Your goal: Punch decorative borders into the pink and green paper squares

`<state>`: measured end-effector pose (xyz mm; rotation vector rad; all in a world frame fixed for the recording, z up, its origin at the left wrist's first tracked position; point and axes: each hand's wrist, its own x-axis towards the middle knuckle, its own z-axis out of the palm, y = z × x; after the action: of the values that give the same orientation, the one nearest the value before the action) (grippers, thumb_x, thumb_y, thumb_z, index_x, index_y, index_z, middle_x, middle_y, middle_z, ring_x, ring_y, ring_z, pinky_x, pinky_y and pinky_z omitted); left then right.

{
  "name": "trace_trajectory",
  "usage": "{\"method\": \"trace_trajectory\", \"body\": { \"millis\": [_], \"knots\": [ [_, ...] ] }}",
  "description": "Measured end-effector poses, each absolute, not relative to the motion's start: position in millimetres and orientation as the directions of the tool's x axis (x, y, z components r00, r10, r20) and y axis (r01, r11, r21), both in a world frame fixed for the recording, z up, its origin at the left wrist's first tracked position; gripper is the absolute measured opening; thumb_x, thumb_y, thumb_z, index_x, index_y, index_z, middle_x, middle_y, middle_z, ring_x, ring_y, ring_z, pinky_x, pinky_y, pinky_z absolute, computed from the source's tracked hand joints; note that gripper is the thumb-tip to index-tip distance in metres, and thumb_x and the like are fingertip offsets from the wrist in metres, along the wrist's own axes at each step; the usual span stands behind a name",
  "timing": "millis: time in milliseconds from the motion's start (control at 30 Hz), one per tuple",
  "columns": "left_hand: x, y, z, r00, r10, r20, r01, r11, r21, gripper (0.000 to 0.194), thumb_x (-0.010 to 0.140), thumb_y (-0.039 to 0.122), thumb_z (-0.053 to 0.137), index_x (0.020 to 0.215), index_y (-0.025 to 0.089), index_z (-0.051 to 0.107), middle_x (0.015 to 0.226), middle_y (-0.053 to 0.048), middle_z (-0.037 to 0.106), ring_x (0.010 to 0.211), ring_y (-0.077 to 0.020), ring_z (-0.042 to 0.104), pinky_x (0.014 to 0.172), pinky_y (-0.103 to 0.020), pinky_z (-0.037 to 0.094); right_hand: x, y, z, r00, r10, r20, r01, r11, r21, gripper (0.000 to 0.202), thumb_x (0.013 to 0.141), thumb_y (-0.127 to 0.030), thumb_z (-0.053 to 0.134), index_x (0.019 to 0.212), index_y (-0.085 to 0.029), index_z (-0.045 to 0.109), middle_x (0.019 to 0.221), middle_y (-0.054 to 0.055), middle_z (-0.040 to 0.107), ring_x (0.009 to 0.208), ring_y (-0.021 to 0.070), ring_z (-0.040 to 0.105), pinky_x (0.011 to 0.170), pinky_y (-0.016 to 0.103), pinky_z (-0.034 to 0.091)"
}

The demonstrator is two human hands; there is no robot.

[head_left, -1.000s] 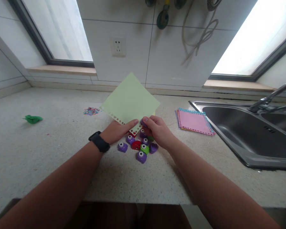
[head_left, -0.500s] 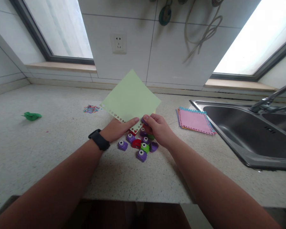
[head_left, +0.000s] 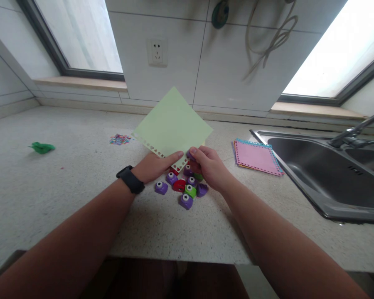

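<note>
My left hand [head_left: 157, 165] grips a pale green sheet of paper [head_left: 174, 124], thumb on top near its lower corner, fingers hidden beneath. Small shapes are punched along the sheet's lower left edge and begin up the lower right one. In my right hand [head_left: 210, 166], a purple craft punch [head_left: 189, 155] is pinched between thumb and fingers at the sheet's lower right edge. Below the hands several more punches lie in a cluster: a purple one [head_left: 185, 201], a green one [head_left: 190, 190] and a red one [head_left: 178, 185] among them.
To the right lies a stack of punched paper sheets [head_left: 257, 157], pink on top, beside the steel sink [head_left: 311, 199]. A heap of tiny paper cutouts [head_left: 120, 139] is left of the sheet. Farther left is a crumpled green thing [head_left: 42, 147]. Behind stands a tiled wall with a socket [head_left: 157, 52].
The camera view has shifted slightly. Both hands keep their hold on the paper and the punch, with hardly any other movement.
</note>
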<state>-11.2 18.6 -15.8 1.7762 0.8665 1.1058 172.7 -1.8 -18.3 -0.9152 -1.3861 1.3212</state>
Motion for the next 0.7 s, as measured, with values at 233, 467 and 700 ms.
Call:
{"method": "trace_trajectory", "body": {
  "millis": [233, 467, 700],
  "knots": [
    [-11.5, 19.3, -16.1, 0.381, 0.86, 0.338, 0.122, -0.409, 0.904, 0.037, 0.087, 0.051, 0.061, 0.116, 0.029, 0.07, 0.113, -0.004, 0.075, 0.135, -0.0247, 0.05, 0.12, -0.048, 0.028, 171.7, -1.9, -18.7, -0.234, 0.959, 0.157, -0.089, 0.14, -0.986, 0.037, 0.089, -0.051, 0.062, 0.071, -0.021, 0.048, 0.057, -0.006, 0.041, 0.049, 0.0085, 0.033, 0.046, 0.026, 0.023],
    [-11.5, 20.4, -17.5, 0.371, 0.865, 0.337, 0.106, -0.4, 0.911, 0.04, 0.085, 0.051, 0.064, 0.117, 0.027, 0.07, 0.117, -0.006, 0.074, 0.133, -0.0264, 0.051, 0.118, -0.047, 0.03, 171.2, -2.7, -17.5, -0.212, 0.965, 0.157, -0.047, 0.15, -0.988, 0.038, 0.089, -0.051, 0.061, 0.069, -0.021, 0.048, 0.056, -0.005, 0.042, 0.048, 0.0089, 0.034, 0.045, 0.026, 0.023],
    [-11.1, 19.1, -17.5, 0.359, 0.877, 0.32, 0.104, -0.378, 0.92, 0.042, 0.085, 0.052, 0.064, 0.117, 0.026, 0.07, 0.113, -0.006, 0.076, 0.131, -0.0264, 0.054, 0.118, -0.047, 0.03, 169.8, -3.9, -17.0, -0.212, 0.959, 0.187, -0.054, 0.179, -0.982, 0.039, 0.09, -0.051, 0.059, 0.069, -0.021, 0.047, 0.054, -0.006, 0.041, 0.047, 0.0085, 0.033, 0.045, 0.026, 0.02]
  ]
}}
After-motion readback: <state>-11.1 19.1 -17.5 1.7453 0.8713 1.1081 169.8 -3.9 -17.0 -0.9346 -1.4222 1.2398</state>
